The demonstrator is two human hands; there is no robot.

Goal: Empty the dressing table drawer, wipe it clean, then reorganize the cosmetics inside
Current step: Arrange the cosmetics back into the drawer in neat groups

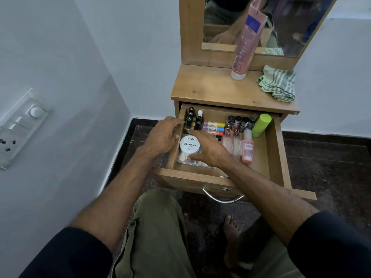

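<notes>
Nearest me, the drawer (pixel 271 149) stands pulled fully out, its near front panel and metal handle (pixel 222 198) above my knees. My right hand (pixel 208 149) reaches in from the near right, fingers spread loosely over the clear case (pixel 192 162) and beside the white nail polish wipes tub (pixel 187 144), gripping nothing that I can see. My left hand (pixel 162 135) hovers at the drawer's left wall, fingers curled toward the dark bottles (pixel 192 119); whether it pinches one I cannot tell. These bottles stand packed upright, so a careless knuckle could topple a row. Open room lies only at the drawer's near right. Farther back, the tabletop holds a pink tube (pixel 245 43) and striped cloth (pixel 279 83).
</notes>
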